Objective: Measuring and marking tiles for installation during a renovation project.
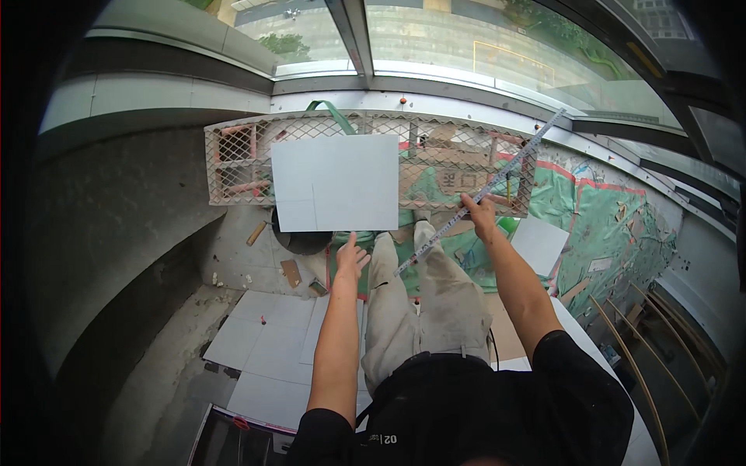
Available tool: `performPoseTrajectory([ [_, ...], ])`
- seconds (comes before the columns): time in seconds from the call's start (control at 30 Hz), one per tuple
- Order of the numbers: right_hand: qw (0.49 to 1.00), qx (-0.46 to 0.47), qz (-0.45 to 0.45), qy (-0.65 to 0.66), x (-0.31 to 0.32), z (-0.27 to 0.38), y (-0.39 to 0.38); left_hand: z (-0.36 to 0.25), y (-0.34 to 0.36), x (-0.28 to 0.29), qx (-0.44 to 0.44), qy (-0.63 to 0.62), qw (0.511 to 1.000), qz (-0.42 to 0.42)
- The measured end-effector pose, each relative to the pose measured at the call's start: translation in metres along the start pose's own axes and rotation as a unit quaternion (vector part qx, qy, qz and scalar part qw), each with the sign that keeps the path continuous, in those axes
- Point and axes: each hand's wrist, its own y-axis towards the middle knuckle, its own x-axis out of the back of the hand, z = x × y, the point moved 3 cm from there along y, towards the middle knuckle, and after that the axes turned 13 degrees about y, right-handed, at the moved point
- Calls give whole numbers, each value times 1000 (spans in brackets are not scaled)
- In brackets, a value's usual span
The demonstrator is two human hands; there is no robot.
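My right hand (479,217) is closed around a long metal ruler (507,166), which slants from the far right down toward my legs. Below the near edge of a white tile (350,175), my left hand (352,259) holds nothing, its fingers stretched out and apart. The tile lies flat on a bench topped with metal mesh (435,126). Thin lines meeting at a corner are drawn on its left part. Whether my left fingertips touch the tile's edge, I cannot tell.
A dark bucket (303,242) is partly hidden under the tile. Green sheeting (606,225) with debris covers the floor at right, near another white tile (539,245). Floor tiles (268,330) lie at lower left. Windows (482,54) run behind the bench; long thin strips (633,373) lean at right.
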Motion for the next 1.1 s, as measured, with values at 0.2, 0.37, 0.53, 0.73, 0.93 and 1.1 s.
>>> performPoseTrajectory([
  [0.2,963,-14,-57,-265,-61,-17,-4,-12,63,32,-106,-232,960,112],
  [0.37,895,167,-42,-410,-46,-38,-43,-22,58,13,-82,-312,945,56],
  [0.53,913,43,-13,-404,-9,-77,-125,-37,21,42,-167,-200,958,122],
  [0.73,951,-21,-48,-304,36,-108,-211,-54,-35,99,-316,-21,943,100],
  [0.93,958,-19,-122,-259,79,-137,-272,-80,-138,107,-357,86,928,65],
  [1.1,956,5,-202,-213,125,-178,-330,-84,-211,105,-476,235,847,18],
])
